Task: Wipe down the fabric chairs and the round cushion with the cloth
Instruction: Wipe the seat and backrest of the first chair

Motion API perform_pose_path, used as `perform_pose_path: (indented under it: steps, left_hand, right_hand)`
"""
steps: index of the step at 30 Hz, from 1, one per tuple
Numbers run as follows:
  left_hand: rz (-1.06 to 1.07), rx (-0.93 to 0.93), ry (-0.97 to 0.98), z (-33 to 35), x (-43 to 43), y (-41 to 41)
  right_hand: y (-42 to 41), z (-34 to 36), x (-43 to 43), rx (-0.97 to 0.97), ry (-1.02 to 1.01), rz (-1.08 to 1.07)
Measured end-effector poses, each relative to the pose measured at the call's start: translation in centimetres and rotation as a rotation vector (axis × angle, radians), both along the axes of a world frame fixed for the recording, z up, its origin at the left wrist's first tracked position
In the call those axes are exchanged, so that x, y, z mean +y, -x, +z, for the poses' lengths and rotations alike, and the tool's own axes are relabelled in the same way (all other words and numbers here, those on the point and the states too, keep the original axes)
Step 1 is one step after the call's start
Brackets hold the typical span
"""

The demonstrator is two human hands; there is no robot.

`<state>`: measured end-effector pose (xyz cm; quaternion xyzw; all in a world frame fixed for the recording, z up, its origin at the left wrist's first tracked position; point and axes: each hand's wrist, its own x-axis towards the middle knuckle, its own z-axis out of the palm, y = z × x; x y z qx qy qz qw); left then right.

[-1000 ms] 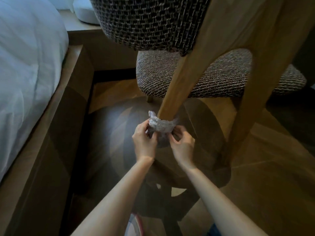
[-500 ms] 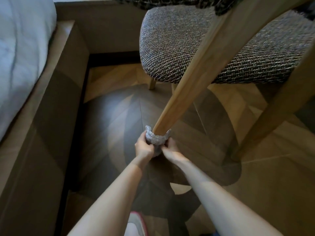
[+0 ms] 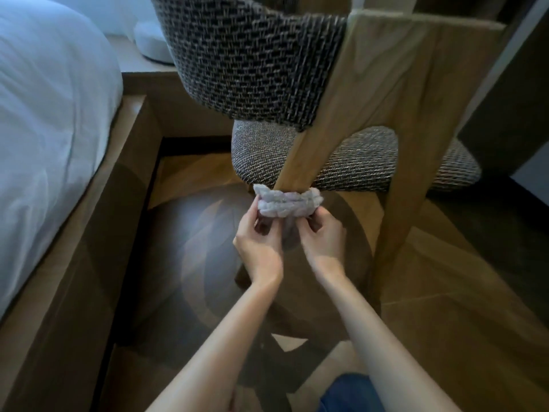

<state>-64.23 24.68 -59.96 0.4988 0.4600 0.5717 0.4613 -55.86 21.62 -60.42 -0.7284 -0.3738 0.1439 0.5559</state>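
Cloth (image 3: 286, 203), wrapped round the chair leg (image 3: 303, 162) and pinched by left hand (image 3: 258, 242) and right hand (image 3: 320, 236), has slid up from near the floor (image 3: 184, 233) to just under the seat (image 3: 371, 162), so this leg looks nearly wiped.

At centre frame the cloth (image 3: 289, 203) wraps round the leg (image 3: 297, 165), just below the seat (image 3: 356, 162). My left hand (image 3: 258, 242) pinches its left end, my right hand (image 3: 320, 236) its right end, both from beneath. The backrest (image 3: 252, 60) fills the upper middle. The cushion (image 3: 151, 43) sits behind it, upper left. The bed (image 3: 44, 114) runs down the left edge.
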Motion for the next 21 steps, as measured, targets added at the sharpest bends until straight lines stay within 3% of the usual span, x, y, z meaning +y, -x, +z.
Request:
perform_pose_path:
  steps: [3,7,13,16,21]
  left_hand:
    - [0.004,-0.038,-0.062,4.5,-1.0,-1.1]
    - [0.041,-0.090,-0.113,9.8,-1.7,-2.3]
    - [0.015,-0.044,-0.120,12.9,-4.1,-3.2]
    - [-0.056,-0.067,-0.274,14.9,-5.0,-3.8]
    - [0.076,0.016,-0.510,18.6,-5.4,-5.1]
  right_hand:
    - [-0.4,3.6,-1.8,-0.055,-0.067,-0.013]
    - [-0.8,8.2,-2.7,0.016,-0.262,-0.114]
    - [-2.0,11.8,-4.8,0.022,-0.345,-0.138]
    - [-1.7,13.6,-7.3,-0.003,-0.459,-0.160]
    - [-2.8,18.2,-8.1,-0.239,-0.604,-0.309]
